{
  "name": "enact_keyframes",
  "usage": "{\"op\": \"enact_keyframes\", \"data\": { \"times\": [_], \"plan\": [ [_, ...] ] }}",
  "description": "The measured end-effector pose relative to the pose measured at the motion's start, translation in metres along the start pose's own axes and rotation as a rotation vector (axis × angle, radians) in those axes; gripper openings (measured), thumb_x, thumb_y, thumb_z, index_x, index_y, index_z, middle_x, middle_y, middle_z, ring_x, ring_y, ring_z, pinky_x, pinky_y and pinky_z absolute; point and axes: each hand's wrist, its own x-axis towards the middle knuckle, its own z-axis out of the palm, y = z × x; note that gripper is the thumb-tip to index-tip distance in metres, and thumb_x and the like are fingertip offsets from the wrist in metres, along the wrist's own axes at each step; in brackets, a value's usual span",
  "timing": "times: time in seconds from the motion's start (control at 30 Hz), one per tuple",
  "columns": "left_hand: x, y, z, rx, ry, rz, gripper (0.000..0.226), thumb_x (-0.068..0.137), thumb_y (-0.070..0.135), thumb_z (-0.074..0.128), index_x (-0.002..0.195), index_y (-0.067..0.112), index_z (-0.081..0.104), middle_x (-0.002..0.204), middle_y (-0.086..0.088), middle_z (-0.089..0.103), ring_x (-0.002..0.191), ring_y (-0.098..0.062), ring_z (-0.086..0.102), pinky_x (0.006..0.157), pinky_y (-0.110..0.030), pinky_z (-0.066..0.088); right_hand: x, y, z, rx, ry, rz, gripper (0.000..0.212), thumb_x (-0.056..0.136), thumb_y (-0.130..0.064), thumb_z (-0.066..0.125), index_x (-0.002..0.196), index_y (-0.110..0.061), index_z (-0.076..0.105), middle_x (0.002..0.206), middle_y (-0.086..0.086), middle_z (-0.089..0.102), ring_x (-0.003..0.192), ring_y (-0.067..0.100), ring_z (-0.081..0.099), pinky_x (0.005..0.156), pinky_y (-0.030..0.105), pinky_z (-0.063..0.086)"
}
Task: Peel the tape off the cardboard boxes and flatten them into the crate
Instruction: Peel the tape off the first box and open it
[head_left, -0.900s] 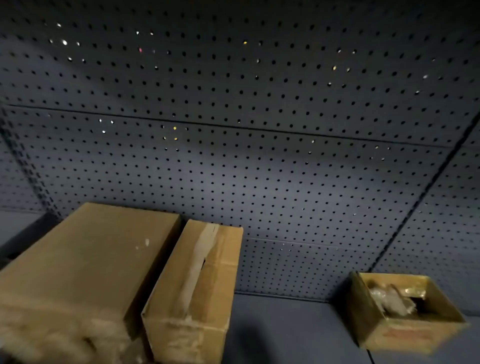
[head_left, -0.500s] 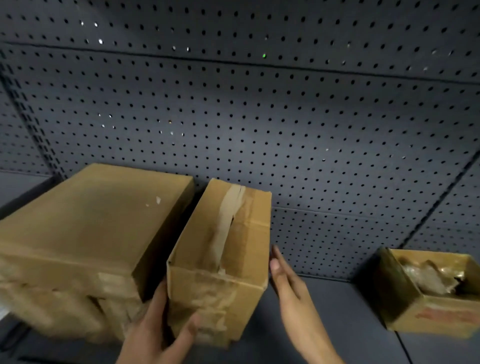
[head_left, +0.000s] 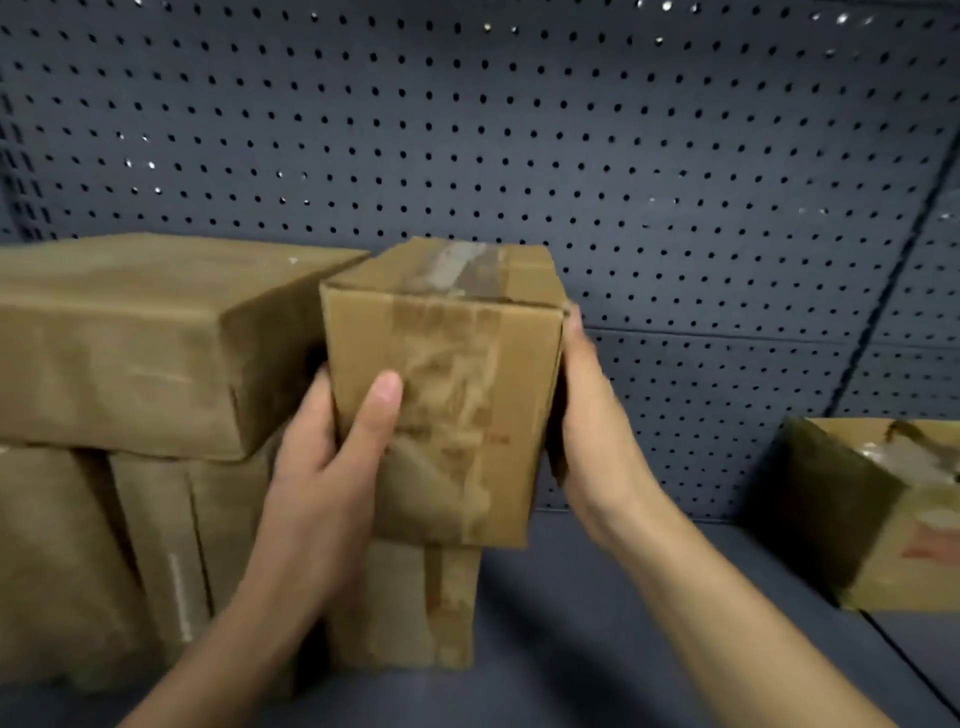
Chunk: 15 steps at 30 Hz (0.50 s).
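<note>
A narrow cardboard box (head_left: 457, 395) with worn brown tape down its front and along its top is held between both hands. My left hand (head_left: 327, 467) grips its left side, thumb across the front face. My right hand (head_left: 592, 426) presses flat against its right side. The box sits raised above another small box (head_left: 410, 608) below it. A wide flat box (head_left: 140, 332) lies on top of the stack to the left, touching the held box. No crate is in view.
Several more boxes (head_left: 78, 561) stand under the wide one at left. An open box (head_left: 883, 514) with crumpled wrapping sits at the right on the dark shelf (head_left: 582, 623). A grey pegboard wall (head_left: 519, 130) closes the back.
Both hands came in and closed on the narrow box's sides. The box now stands higher and nearer to me, front face toward the camera, and the view has dropped.
</note>
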Motion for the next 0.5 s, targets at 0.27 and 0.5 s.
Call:
{"op": "enact_keyframes", "data": {
  "times": [0.27,0.5],
  "plan": [
    [-0.004,-0.004,0.002,0.003,-0.011,0.137,0.056,0.087,0.059,0.051,0.134,0.031,0.058,0.118,0.023,0.067,0.11,0.007,0.06,0.097,-0.024,0.048,-0.014,-0.005,0.015,0.047,0.079,-0.076,0.054,0.094,-0.075,0.024,0.079,-0.059,0.073,0.094,-0.023,0.075,0.101,0.003,0.068,0.109,0.046,0.045],
    [-0.031,0.012,0.011,-0.066,-0.015,0.226,0.051,0.094,0.05,0.055,0.137,0.024,0.055,0.124,0.013,0.067,0.117,-0.004,0.061,0.104,-0.037,0.048,-0.043,-0.031,0.002,-0.039,0.058,-0.18,0.054,0.092,-0.073,0.022,0.082,-0.057,0.073,0.091,-0.02,0.076,0.088,-0.003,0.07,0.079,0.022,0.054]
  ]
}}
